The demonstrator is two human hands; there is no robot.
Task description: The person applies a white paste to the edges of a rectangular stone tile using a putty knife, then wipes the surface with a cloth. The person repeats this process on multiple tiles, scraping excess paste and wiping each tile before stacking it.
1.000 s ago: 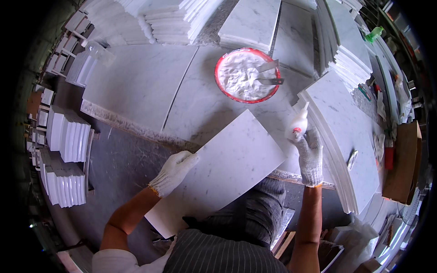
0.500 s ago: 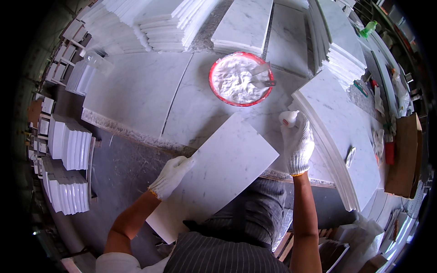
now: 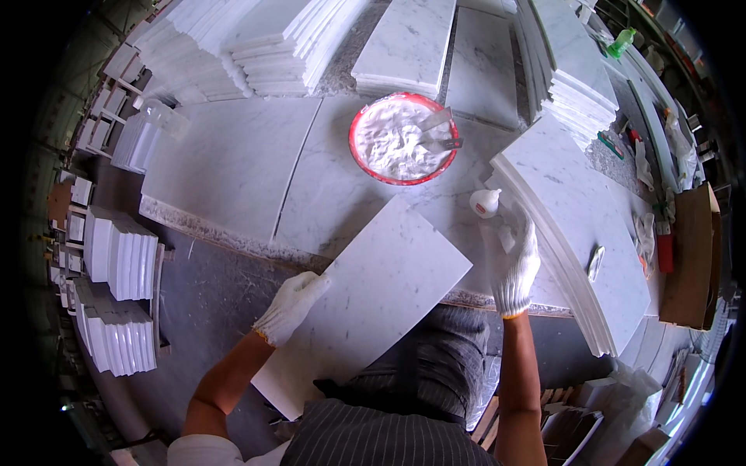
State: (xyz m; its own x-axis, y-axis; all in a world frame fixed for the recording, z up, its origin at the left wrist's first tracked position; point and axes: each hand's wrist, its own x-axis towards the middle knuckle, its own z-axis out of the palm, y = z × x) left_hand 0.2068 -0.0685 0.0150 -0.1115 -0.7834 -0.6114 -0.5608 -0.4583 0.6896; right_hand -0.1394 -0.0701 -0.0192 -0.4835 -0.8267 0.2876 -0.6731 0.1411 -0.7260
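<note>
A white marble tile with grey veins lies slanted over my lap, its far end against the table edge. My left hand, in a white knitted glove, grips the tile's left edge. On the table beyond the tile's right corner stands a small white squeeze bottle with a pointed tip. My right hand, gloved likewise, is just to the right of and below this bottle, apart from it. Its fingers are stretched out and partly spread, somewhat blurred. No held thing shows clearly in it.
A red-rimmed bowl of white paste with two putty knives stands on the marble-topped table. Stacked slabs rise right of my right hand. More stacks stand at the back, and a cardboard box at far right.
My right hand has let go of the squeeze bottle and drawn back slightly toward me. The bottle now stands on the table. My left hand keeps its hold on the tile.
</note>
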